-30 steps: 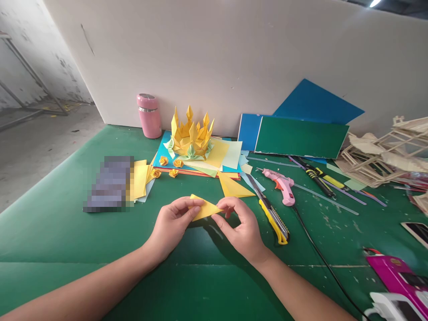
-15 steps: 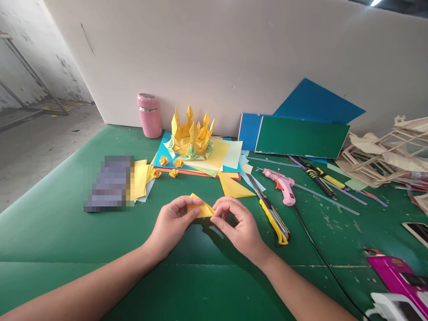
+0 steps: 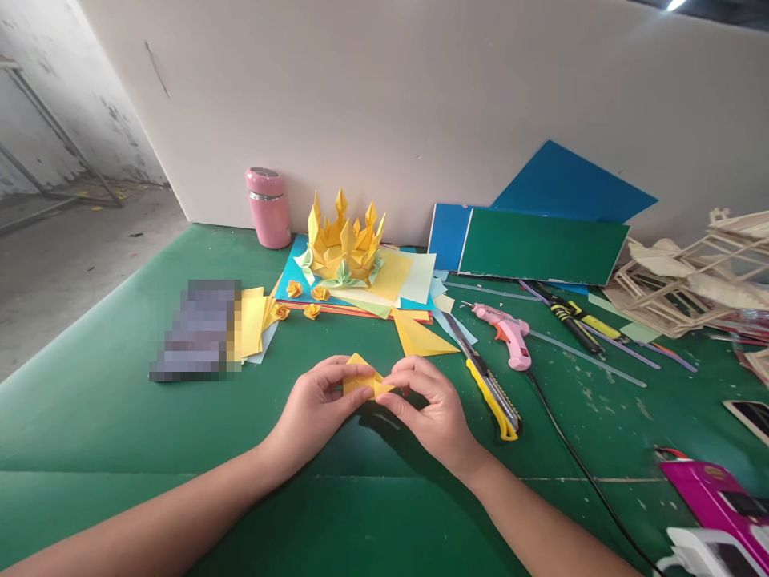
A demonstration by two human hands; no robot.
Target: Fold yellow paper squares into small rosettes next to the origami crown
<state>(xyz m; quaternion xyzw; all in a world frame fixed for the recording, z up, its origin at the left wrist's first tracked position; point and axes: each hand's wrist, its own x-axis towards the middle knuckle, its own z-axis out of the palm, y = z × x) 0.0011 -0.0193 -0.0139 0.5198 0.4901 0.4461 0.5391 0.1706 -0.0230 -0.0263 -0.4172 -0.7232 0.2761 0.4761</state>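
A small folded piece of yellow paper [image 3: 358, 386] is held just above the green table between my two hands. My left hand [image 3: 320, 407] grips its left side between thumb and fingers. At its right corner, the thumb and fingertips of my right hand [image 3: 429, 405] pinch the paper. Fingers cover part of the folds. Behind my hands lies a larger yellow paper triangle [image 3: 424, 335]. Farther back stands a yellow folded-paper crown [image 3: 345, 256] with pale green leaves, and several small paper roses [image 3: 312, 311] sit in front of it.
Right of my hands lie a yellow utility knife [image 3: 493, 401] and a pink glue gun [image 3: 509, 332] with a trailing black cord. A pink flask [image 3: 268, 210] stands at the back left. Blue and green boards [image 3: 541, 248] lean on the wall, beside a wooden stick structure [image 3: 685, 280].
The folded yellow paper has turned a little and its right part now shows an opened fold. Both hands have shifted slightly, still gripping it.
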